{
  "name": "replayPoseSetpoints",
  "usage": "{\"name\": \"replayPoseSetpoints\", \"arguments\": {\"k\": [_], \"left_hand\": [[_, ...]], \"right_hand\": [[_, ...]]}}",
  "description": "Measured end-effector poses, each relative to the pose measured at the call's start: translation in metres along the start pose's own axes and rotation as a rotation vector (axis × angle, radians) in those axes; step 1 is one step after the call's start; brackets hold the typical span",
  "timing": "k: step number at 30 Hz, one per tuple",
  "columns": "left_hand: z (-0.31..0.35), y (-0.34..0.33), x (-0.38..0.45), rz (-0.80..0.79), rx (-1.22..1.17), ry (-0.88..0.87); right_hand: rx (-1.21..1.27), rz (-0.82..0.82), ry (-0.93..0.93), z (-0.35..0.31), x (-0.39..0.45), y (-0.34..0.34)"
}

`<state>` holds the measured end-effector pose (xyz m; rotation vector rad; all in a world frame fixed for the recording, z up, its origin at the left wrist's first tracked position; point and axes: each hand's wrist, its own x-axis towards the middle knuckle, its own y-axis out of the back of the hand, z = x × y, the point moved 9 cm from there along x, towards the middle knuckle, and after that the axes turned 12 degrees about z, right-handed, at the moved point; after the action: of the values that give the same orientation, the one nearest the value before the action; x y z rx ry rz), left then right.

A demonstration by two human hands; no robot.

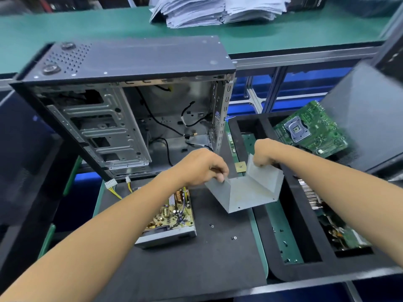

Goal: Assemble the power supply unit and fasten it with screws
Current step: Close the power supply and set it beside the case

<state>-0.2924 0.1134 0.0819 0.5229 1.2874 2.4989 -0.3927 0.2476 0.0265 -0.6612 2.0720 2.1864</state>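
A grey U-shaped metal cover (246,192) of the power supply hangs above the black mat, open side up. My left hand (200,166) pinches its left wall. Its right wall is gripped by my right hand (265,154). Below and to the left lies the open power supply base (172,216) with its circuit board, partly hidden under my left forearm. Yellow wires with white plugs (112,186) run from it. Two small screws (233,238) lie on the black mat (196,264).
An open computer case (122,110) stands on its side behind the mat. At the right a black foam tray (314,243) holds a green motherboard (309,129), a heatsink and other boards. A small chip (241,166) lies by the tray. Paper stacks (218,9) sit on the far green bench.
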Motion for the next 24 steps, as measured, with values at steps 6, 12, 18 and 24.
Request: {"name": "replayPoseSetpoints", "arguments": {"k": [6,12,18,24], "left_hand": [[-0.008,0.026,-0.005,-0.014,-0.284,0.149],[-0.037,0.049,-0.033,0.169,-0.546,0.326],[-0.069,0.063,-0.068,0.371,-0.792,0.510],[-0.100,0.079,-0.113,0.574,-0.931,0.773]], "right_hand": [[0.162,-0.170,0.044,-0.010,-0.005,0.000],[0.293,-0.281,0.154,-0.046,-0.015,0.003],[0.731,-0.571,-0.006,-0.067,-0.032,-0.009],[1.037,-0.521,-0.118,-0.105,-0.045,0.005]]}}
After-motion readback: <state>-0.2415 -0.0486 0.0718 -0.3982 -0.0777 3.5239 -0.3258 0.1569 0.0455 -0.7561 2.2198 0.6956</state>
